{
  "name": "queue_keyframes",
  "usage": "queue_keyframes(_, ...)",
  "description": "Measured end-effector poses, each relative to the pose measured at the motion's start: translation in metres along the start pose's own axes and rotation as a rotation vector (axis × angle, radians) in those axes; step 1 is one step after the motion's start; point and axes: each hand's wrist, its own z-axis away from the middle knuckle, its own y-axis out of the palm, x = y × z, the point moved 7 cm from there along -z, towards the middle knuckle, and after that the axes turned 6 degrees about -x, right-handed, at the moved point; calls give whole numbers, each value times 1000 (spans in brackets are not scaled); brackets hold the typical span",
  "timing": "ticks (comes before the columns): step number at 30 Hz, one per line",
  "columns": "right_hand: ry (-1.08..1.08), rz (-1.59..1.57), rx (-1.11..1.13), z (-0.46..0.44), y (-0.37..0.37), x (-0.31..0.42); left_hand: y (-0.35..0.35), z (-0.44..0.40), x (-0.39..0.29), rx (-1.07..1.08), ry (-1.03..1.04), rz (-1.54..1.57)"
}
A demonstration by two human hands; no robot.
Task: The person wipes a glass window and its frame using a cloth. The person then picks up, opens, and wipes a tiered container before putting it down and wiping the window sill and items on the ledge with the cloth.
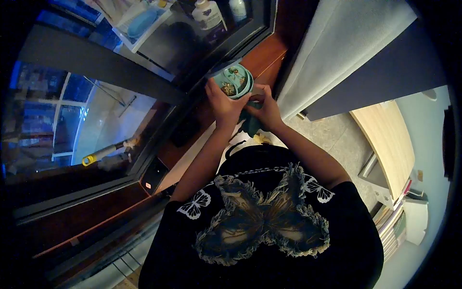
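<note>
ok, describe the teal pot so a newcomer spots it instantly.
Find the dark window frame at left, then the reddish-brown sill beside it. There, the left hand grips the teal pot. Unlike the white bottle at the view's top, it's round, open and holds small plant-like clumps.

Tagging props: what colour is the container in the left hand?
The container is pale teal-green, seen best in the head view.

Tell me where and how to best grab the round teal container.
Probably by the outer wall below the rim, coming from the near left, where the left hand is. The round teal container has a curved outside for fingers and thumb to wrap, while its open top shows small contents, so I'd avoid reaching inside.
</note>
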Motion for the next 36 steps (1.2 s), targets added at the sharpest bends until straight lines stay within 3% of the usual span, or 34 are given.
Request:
queue_keyframes(6,40,-2,13,0,-1,-5,6,7,-3,-2,-34,51)
queue_keyframes(9,-45,-42,7,-9,4,-30,8,6,-4,-23,-19,17)
queue_keyframes(12,-138,180,-11,-16,6,-21,4,6,-4,-40,-10,54)
queue_keyframes(14,-33,-240,126,-16,13,4,2,2,-5,25,-24,-6)
queue_keyframes(17,-134,-398,184,-20,16,11,-4,0,-7,66,-13,-10)
queue_keyframes(24,-134,-342,155,-14,-3,51,-43,-9,-65,-49,256,-93)
queue_keyframes(26,-100,-373,178,-12,-13,72,-53,-14,-71,-69,260,-90)
queue_keyframes(28,-216,-194,99,-13,-24,91,-57,-22,-79,77,166,91)
queue_keyframes(29,-267,-279,81,-11,-26,100,-63,-24,-87,83,152,84)
queue_keyframes(36,-260,-385,7,10,-36,160,-91,-38,-119,-6,250,151)
